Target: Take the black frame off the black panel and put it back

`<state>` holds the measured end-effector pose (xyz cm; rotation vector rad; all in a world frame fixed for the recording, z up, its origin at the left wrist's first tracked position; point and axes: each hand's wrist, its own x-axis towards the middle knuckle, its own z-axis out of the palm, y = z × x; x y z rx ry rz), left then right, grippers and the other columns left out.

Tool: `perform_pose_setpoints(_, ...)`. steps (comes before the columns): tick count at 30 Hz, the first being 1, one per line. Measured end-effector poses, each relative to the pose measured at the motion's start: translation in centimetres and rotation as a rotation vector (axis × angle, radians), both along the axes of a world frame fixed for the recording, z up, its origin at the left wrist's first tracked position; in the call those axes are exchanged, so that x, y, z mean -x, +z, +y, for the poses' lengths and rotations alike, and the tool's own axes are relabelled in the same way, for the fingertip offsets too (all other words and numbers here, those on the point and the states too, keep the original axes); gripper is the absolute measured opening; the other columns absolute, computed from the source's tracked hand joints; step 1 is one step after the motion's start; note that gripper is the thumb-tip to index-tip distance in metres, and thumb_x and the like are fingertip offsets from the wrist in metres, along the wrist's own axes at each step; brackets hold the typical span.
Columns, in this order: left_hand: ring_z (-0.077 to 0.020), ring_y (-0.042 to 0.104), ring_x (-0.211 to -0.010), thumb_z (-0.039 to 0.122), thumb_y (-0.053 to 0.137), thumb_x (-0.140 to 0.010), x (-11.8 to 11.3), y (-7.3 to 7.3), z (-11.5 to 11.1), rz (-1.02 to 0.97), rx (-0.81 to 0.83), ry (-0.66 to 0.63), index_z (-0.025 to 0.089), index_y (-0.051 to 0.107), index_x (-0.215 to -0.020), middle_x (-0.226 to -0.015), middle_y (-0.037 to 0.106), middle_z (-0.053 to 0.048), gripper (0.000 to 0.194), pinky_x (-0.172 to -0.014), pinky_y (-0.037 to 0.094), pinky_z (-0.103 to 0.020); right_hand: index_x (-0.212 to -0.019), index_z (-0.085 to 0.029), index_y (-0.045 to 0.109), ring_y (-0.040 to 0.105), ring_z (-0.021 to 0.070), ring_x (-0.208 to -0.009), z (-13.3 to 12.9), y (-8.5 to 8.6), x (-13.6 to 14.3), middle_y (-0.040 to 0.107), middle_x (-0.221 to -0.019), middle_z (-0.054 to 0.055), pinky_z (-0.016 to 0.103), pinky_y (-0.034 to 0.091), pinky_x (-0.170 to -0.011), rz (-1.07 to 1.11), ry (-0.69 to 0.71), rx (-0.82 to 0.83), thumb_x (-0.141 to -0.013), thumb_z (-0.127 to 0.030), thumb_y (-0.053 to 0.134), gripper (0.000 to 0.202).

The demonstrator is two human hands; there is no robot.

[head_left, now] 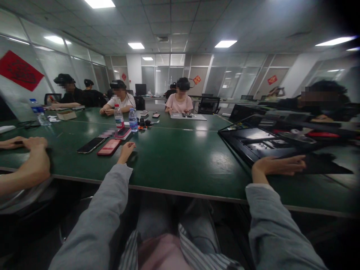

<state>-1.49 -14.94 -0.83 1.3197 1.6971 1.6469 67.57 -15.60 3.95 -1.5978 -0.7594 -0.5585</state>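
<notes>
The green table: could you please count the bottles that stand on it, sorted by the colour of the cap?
Red-capped bottle: 1
Blue-capped bottles: 2
Total: 3

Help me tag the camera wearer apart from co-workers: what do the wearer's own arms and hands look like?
The left sleeve and right sleeve are long, loose, creased, plain grey-blue, without visible print or cables. The left hand and right hand are bare, with no gloves or watch visible.
</notes>
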Motion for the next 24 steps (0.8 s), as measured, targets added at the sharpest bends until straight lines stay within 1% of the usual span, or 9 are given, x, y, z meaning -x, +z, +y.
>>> perform_pose_setpoints(2, -0.0261, 0.072, -0.093, 0.039, 0.069, -0.077, -0.2, 0.2, -0.2, 0.011, 0.007, -0.003, 0.017, 0.068, -0.091, -0.088, 0.075, -0.011, 0.026, -0.094, 0.052, -0.040, -0.163, -0.012, 0.020, 0.026, 0.0399, -0.149, 0.6, 0.1, 1.0, 0.028, -0.150, 0.036, 0.068, 0.023, -0.112, 0.077, -0.065, 0.019, -0.084, -0.015, 0.042, 0.082)
perform_pose_setpoints(3, -0.0262, 0.072, -0.093, 0.039, 0.069, -0.077, -0.3, 0.4, -0.3, 0.013, 0.009, 0.001, 0.017, 0.068, -0.091, -0.088, 0.075, -0.011, 0.026, -0.093, 0.052, -0.040, -0.162, -0.012, 0.025, 0.028, 0.0403, -0.148, 0.9, 0.3, 1.7, 0.033, -0.148, 0.035, 0.067, 0.023, -0.113, 0.033, -0.041, 0.049, -0.084, -0.017, 0.047, 0.081)
perform_pose_setpoints(6, -0.0269, 0.071, -0.094, 0.042, 0.070, -0.079, -0.8, 1.1, -0.8, 0.013, 0.004, 0.027, 0.017, 0.068, -0.091, -0.086, 0.075, -0.010, 0.027, -0.091, 0.053, -0.040, -0.160, -0.014, 0.033, 0.035, 0.0374, -0.141, 1.0, 1.1, 4.6, 0.043, -0.143, 0.030, 0.059, 0.024, -0.116, -0.298, 0.152, 0.121, -0.092, -0.025, 0.048, 0.070)
perform_pose_setpoints(9, -0.0271, 0.070, -0.095, 0.042, 0.068, -0.083, -1.3, 1.8, -1.4, 0.017, -0.011, 0.076, 0.017, 0.067, -0.092, -0.085, 0.074, -0.010, 0.026, -0.089, 0.053, -0.038, -0.156, -0.015, 0.039, 0.041, 0.0364, -0.134, 0.6, 1.7, 7.6, 0.049, -0.138, 0.025, 0.061, 0.027, -0.114, -0.431, 0.288, 0.139, -0.097, -0.031, 0.042, 0.062)
perform_pose_setpoints(11, -0.0263, 0.070, -0.096, 0.041, 0.063, -0.088, -1.4, 2.2, -1.8, 0.046, -0.034, 0.129, 0.017, 0.067, -0.096, -0.089, 0.074, -0.010, 0.025, -0.089, 0.053, -0.037, -0.155, -0.012, 0.039, 0.046, 0.0363, -0.130, 0.3, 2.0, 9.2, 0.052, -0.133, 0.024, 0.062, 0.030, -0.112, -0.433, 0.335, 0.129, -0.098, -0.034, 0.040, 0.061)
perform_pose_setpoints(13, -0.0254, 0.070, -0.097, 0.040, 0.058, -0.092, -1.5, 2.4, -2.1, 0.096, -0.068, 0.192, 0.018, 0.067, -0.102, -0.096, 0.074, -0.011, 0.026, -0.091, 0.052, -0.037, -0.155, -0.009, 0.036, 0.049, 0.0349, -0.127, 0.2, 2.3, 10.4, 0.054, -0.134, 0.025, 0.059, 0.035, -0.111, -0.414, 0.368, 0.103, -0.100, -0.037, 0.035, 0.062)
perform_pose_setpoints(17, -0.0249, 0.069, -0.100, 0.051, 0.058, -0.094, -2.2, 2.3, -2.0, 0.174, -0.135, 0.247, 0.017, 0.062, -0.121, -0.111, 0.072, -0.013, 0.044, -0.094, 0.051, -0.038, -0.160, -0.006, 0.026, 0.060, 0.0308, -0.116, 0.8, 2.0, 12.1, 0.058, -0.134, 0.025, 0.048, 0.044, -0.105, -0.353, 0.480, 0.074, -0.103, -0.041, 0.025, 0.067)
perform_pose_setpoints(21, -0.0252, 0.068, -0.107, 0.055, 0.065, -0.090, -3.7, 2.3, -1.9, 0.269, -0.176, 0.206, 0.017, 0.044, -0.144, -0.133, 0.062, -0.018, 0.070, -0.096, 0.051, -0.040, -0.162, -0.006, 0.022, 0.068, 0.0284, -0.088, 2.6, 0.7, 13.3, 0.071, -0.103, 0.016, 0.043, 0.052, -0.088, -0.260, 0.629, 0.244, -0.103, -0.043, 0.025, 0.070)
perform_pose_setpoints(24, -0.0271, 0.066, -0.115, 0.046, 0.061, -0.094, -4.5, 2.3, -2.1, 0.396, -0.191, 0.201, 0.017, 0.042, -0.148, -0.132, 0.063, -0.017, 0.064, -0.101, 0.050, -0.041, -0.161, -0.008, 0.023, 0.069, 0.0288, -0.085, 3.8, -0.5, 13.6, 0.072, -0.098, 0.014, 0.042, 0.052, -0.085, -0.206, 0.656, 0.360, -0.103, -0.042, 0.025, 0.067)
